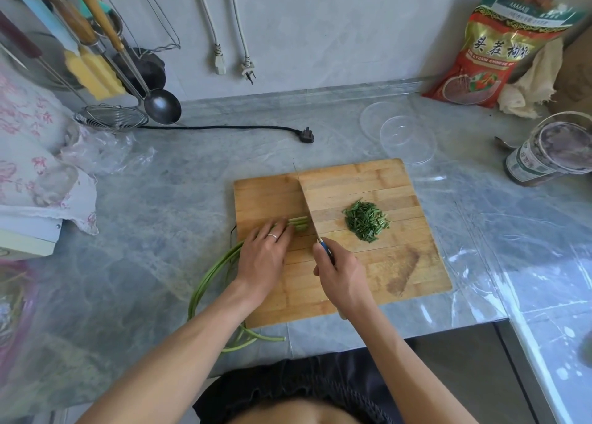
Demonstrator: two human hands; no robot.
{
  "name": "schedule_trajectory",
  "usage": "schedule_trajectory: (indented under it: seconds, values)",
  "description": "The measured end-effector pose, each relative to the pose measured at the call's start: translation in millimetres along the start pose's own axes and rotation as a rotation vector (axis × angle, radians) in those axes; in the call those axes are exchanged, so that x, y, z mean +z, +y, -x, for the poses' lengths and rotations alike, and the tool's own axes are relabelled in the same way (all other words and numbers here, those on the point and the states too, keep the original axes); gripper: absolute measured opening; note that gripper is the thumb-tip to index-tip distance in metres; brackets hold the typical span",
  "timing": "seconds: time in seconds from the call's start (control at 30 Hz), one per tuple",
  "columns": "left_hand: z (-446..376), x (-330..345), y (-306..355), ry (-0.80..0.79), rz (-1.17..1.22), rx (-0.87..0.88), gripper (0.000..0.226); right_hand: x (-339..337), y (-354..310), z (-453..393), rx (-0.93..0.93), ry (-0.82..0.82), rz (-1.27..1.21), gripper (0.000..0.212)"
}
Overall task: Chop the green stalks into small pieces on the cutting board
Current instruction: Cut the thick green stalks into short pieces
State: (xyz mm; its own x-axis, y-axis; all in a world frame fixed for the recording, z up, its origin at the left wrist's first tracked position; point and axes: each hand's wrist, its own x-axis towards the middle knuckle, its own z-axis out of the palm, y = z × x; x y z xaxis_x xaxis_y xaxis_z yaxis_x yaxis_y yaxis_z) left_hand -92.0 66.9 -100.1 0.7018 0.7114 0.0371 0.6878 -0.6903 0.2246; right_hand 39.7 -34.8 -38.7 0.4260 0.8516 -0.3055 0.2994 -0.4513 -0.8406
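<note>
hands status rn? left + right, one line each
Left hand: open, fingers pressing the green stalks down on the cutting board.
Right hand: closed around the knife handle, blade at the stalk ends.

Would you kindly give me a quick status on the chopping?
Left hand pins green stalks on cutting board. Right hand grips knife, blade at stalk ends. Chopped pile beside it. Nothing obstructing.
</note>
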Motion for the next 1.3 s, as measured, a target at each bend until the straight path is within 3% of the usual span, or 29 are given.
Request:
schedule_trajectory:
  seconds: [0.37,0.57,0.7,0.9,1.17,1.3]
  values:
    - [-4.1,4.9,5.3,-0.014,-0.031,0.025,0.068,-3.6,7.7,-11.3,0.096,0.086,-0.094,0.038]
    - [5.5,6.0,7.2,-0.055,-0.036,0.013,0.076,-4.7,1.9,-4.9,0.055,0.041,-0.039,0.036]
    - [1.6,1.9,3.7,-0.079,-0.032,0.056,0.071,0.0,-3.8,-2.6,0.016,0.016,-0.005,0.029]
    - [-7.2,-2.6,-9.6,0.015,0.001,0.148,0.051,-2.4,8.9,-0.3,0.068,0.091,-0.071,0.037]
    - [-8.1,5.3,24.1,-0.084,-0.098,-0.064,0.059,-0.3,-1.7,-3.8,0.043,0.037,-0.015,0.037]
    - [-2.3,11.2,21.8,-0.085,-0.069,-0.035,0.063,1.5,-3.9,-7.8,0.044,0.044,-0.011,0.038]
